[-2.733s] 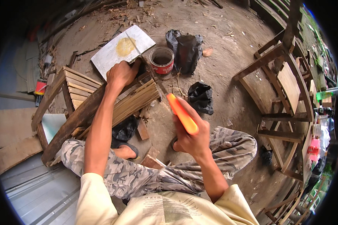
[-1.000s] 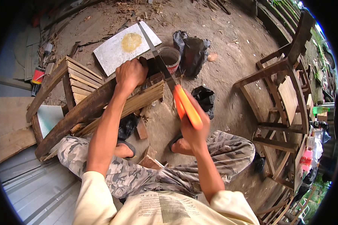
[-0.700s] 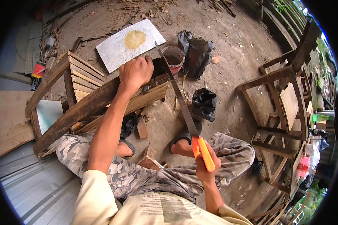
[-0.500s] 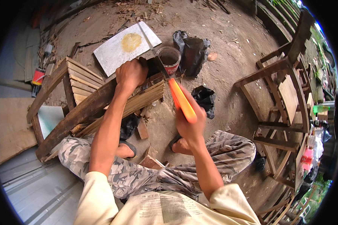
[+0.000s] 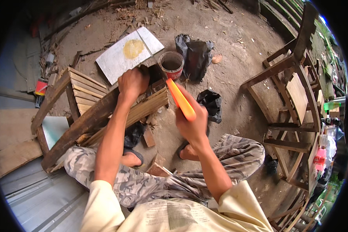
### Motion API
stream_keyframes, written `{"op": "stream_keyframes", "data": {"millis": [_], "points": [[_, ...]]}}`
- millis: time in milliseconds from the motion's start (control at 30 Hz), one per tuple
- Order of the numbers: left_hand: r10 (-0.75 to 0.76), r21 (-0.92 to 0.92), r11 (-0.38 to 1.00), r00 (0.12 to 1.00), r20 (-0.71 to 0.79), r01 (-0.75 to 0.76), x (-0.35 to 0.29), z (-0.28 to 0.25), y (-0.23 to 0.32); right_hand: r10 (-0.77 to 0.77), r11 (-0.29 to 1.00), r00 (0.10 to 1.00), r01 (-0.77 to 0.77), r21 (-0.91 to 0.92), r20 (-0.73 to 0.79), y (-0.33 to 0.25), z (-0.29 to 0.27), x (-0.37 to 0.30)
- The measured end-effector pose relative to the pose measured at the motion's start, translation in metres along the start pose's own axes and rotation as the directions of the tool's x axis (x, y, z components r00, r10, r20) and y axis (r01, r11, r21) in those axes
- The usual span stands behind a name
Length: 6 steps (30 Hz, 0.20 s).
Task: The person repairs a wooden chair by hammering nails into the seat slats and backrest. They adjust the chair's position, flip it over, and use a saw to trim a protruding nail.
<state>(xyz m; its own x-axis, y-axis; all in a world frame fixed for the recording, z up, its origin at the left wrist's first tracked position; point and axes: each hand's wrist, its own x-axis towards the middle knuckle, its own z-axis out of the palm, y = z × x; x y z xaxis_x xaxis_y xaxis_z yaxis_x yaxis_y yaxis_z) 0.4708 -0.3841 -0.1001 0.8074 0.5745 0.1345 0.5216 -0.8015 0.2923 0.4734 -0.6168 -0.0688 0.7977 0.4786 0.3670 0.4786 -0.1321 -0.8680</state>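
Observation:
My right hand (image 5: 192,119) is closed around the orange handle of a handsaw (image 5: 180,99). The saw's thin blade slants up and to the left, lying across the far end of a dark wooden beam. That beam belongs to a wooden chair (image 5: 89,118) with light slats, tipped over in front of me and leaning toward my left leg. Gripping the beam close to its far end, my left hand (image 5: 133,83) has its fingers wrapped over the wood, just left of the blade. Beyond the blade stands a red can (image 5: 171,65), open at the top.
A white board (image 5: 116,58) with a yellow stain lies past the chair. Black plastic bags (image 5: 197,58) sit beside the can, another bag (image 5: 210,104) nearer. Wood offcuts (image 5: 149,136) lie between my feet. More wooden chairs (image 5: 290,92) stand at right; metal sheeting (image 5: 46,201) is at left.
The saw and my right hand have shifted slightly left and toward me, with the handle's front end now close to the beam. My left hand keeps its grip on the beam.

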Motion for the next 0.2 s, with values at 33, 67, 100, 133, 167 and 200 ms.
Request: {"op": "stream_keyframes", "data": {"millis": [33,67,100,133,167,200], "points": [[0.014,0.004,1.0,1.0,-0.005,-0.014,0.004,0.0,-0.002,0.028,1.0,1.0,-0.029,0.012,0.005,-0.008,0.012,0.023],[0.007,0.005,1.0,1.0,0.0,-0.007,0.004,0.003,-0.007,0.04,0.999,0.999,-0.04,0.001,0.019,-0.011,0.013,0.023],[0.002,0.005,1.0,1.0,0.004,-0.002,0.004,0.006,-0.012,0.052,0.999,0.998,-0.051,-0.012,0.032,-0.013,0.013,0.023],[-0.042,0.015,0.999,0.999,0.011,0.042,0.001,0.005,-0.01,-0.025,0.999,1.0,0.025,-0.046,0.01,-0.007,0.005,0.007],[-0.098,0.036,0.995,0.989,0.112,0.094,0.0,-0.006,-0.002,-0.105,0.992,0.994,0.103,-0.078,-0.013,-0.003,-0.009,-0.021],[-0.137,0.06,0.99,0.97,0.203,0.128,0.003,-0.022,0.016,-0.107,0.991,0.994,0.105,-0.079,-0.021,0.0,-0.009,-0.016]]}}
